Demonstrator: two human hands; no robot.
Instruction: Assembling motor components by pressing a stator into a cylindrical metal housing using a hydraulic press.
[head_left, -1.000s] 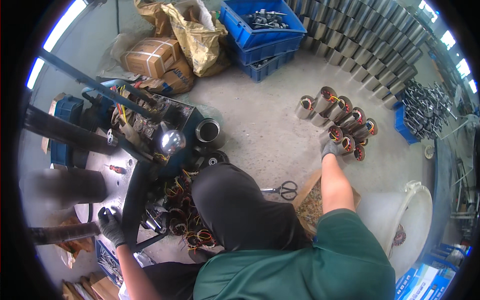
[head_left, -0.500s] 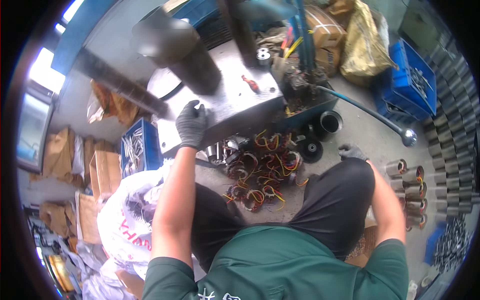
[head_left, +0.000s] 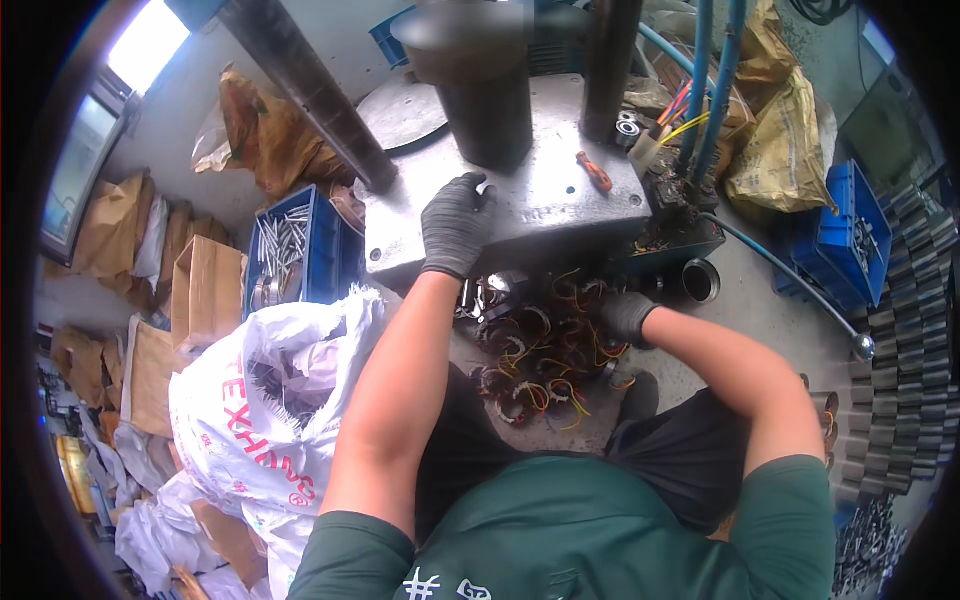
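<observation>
Two gloved hands are at work around a pale metal plate (head_left: 545, 205). The left hand (head_left: 458, 225) lies over the plate's front edge, its fingers partly curled; the palm is turned away, so I cannot tell whether it has hold of anything. The right hand (head_left: 628, 318) reaches down to the right side of a pile of wire-wound rings (head_left: 525, 345) with red and yellow leads, which lies on the floor (head_left: 578, 435) in front of the plate. Its fingertips are hidden, and I cannot tell how far closed they are or whether they grip a ring.

On the plate, a thick dark cylinder (head_left: 487, 115) stands upright, with a screwdriver (head_left: 594, 172) with an orange-red handle lying to its right. A blue crate (head_left: 325, 245) of metal rods and a white woven bag (head_left: 240, 420) are to the left; rows of metal cylinders (head_left: 900, 360) stand far right.
</observation>
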